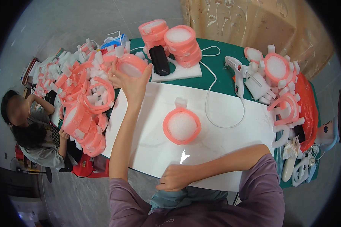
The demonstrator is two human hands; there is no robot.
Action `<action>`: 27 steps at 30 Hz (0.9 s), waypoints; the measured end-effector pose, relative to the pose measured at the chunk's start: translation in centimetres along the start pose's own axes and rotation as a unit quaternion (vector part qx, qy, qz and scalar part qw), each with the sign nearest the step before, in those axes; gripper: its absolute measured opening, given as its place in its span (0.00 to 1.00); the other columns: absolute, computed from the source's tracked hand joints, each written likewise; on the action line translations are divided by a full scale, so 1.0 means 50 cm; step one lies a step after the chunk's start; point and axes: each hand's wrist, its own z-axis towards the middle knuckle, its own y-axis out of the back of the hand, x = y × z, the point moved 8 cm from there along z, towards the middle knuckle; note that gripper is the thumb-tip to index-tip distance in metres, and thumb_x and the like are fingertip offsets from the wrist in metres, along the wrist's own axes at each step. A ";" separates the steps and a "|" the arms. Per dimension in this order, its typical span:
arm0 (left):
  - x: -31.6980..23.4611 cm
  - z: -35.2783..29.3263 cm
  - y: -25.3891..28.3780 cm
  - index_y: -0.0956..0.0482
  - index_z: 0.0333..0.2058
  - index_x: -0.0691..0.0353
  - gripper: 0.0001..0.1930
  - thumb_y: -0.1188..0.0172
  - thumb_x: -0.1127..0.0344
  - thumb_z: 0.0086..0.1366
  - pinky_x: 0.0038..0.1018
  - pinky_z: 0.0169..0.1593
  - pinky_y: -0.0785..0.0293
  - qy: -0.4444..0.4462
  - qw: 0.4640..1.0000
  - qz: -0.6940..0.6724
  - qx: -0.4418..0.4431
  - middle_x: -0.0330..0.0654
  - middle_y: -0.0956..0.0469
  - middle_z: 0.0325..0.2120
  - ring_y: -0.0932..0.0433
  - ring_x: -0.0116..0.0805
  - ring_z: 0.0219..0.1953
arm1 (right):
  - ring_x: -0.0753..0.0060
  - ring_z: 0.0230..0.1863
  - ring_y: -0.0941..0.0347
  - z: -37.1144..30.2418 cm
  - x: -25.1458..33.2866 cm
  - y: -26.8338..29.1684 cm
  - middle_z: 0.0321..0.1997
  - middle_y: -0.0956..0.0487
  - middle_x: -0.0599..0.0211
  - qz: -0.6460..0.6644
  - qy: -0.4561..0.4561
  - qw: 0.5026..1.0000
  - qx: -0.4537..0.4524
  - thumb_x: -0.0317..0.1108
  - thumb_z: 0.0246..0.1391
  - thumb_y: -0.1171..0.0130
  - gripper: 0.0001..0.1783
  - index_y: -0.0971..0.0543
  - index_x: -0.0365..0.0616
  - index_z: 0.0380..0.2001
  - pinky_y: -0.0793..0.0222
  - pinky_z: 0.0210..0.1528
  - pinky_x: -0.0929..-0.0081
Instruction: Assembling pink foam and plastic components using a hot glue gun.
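My left hand (132, 84) reaches to the far left of the white board. Its thumb and fingers are closed round a pink foam ring (134, 62) with a pale middle. My right hand (173, 178) is a fist at the board's near edge; the inside of that fist is hidden. Between and beyond my hands, a round pink foam piece (182, 126) with a white domed middle lies on the white board (151, 143). A small white foam block (180, 102) touches its far side.
Stacked pink rings (182, 45) and a black case (160, 60) stand at the back. A foam heap (85, 94) fills the left. A hot glue gun (237, 75), its white cable (216, 125) across the board, lies right of centre. Another person (38, 128) sits at left.
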 end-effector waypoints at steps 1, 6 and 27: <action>0.001 -0.001 -0.003 0.53 0.54 0.60 0.48 0.30 0.55 0.39 0.47 0.56 0.58 -0.004 1.000 0.021 -0.002 0.54 0.55 0.50 0.58 0.50 0.55 | 0.61 0.15 0.31 0.000 -0.001 -0.002 0.11 0.33 0.65 0.001 -0.001 1.000 0.004 0.35 0.42 0.49 0.09 0.33 0.42 0.18 0.39 0.15 0.66; -0.012 -0.006 0.001 0.52 0.53 0.59 0.48 0.30 0.54 0.38 0.47 0.55 0.59 -0.011 0.998 0.055 -0.008 0.51 0.54 0.47 0.56 0.50 0.53 | 0.61 0.15 0.31 -0.002 -0.002 0.004 0.12 0.32 0.65 0.010 -0.007 1.000 -0.001 0.35 0.42 0.49 0.09 0.33 0.42 0.18 0.39 0.16 0.66; -0.002 -0.018 0.033 0.46 0.57 0.51 0.42 0.34 0.54 0.43 0.50 0.54 0.57 0.018 0.998 0.054 -0.019 0.59 0.53 0.50 0.55 0.54 0.53 | 0.60 0.15 0.32 0.000 -0.008 0.006 0.12 0.32 0.63 0.014 -0.030 0.999 -0.006 0.34 0.42 0.51 0.08 0.33 0.41 0.17 0.38 0.16 0.66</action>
